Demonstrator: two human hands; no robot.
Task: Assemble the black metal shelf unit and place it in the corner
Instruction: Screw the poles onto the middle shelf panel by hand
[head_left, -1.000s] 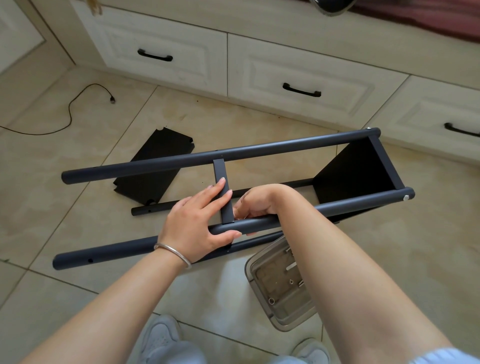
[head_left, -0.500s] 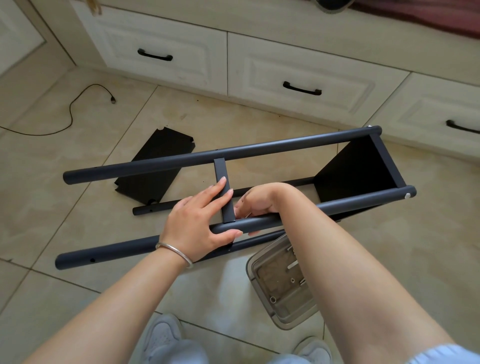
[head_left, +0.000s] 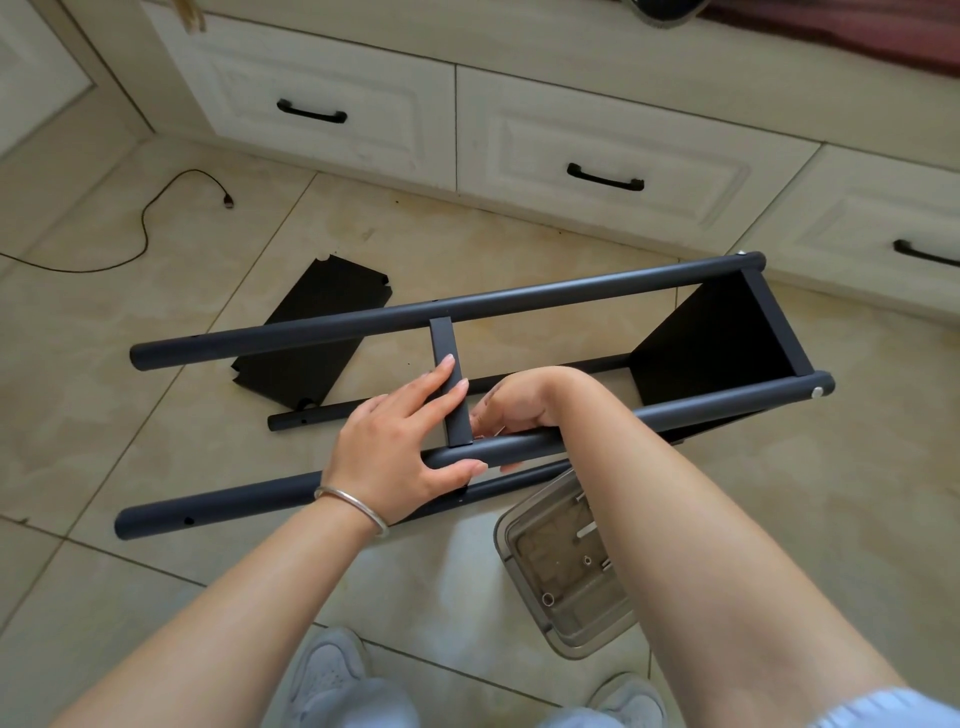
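The half-built black shelf frame lies on its side above the tiled floor: a far pole (head_left: 467, 306), a near pole (head_left: 701, 410), a flat crossbar (head_left: 451, 384) between them and a black shelf panel (head_left: 717, 343) fixed at the right end. My left hand (head_left: 400, 447) holds the near pole at the crossbar joint, thumb under the pole, fingers lying straight along the crossbar. My right hand (head_left: 519, 405) curls at the same joint from the right; its fingertips are hidden. A loose black panel (head_left: 311, 338) lies on the floor behind, with further poles (head_left: 322, 413) under the frame.
A small clear tray (head_left: 571, 571) with screws and small parts sits on the floor by my right forearm. White drawer fronts (head_left: 597, 156) with black handles run along the back. A black cable (head_left: 145, 228) trails on the tiles at left. My shoes (head_left: 327, 670) show at the bottom.
Hardly anything moved. The frame and both hands stay at the crossbar joint; the view has shifted very slightly.
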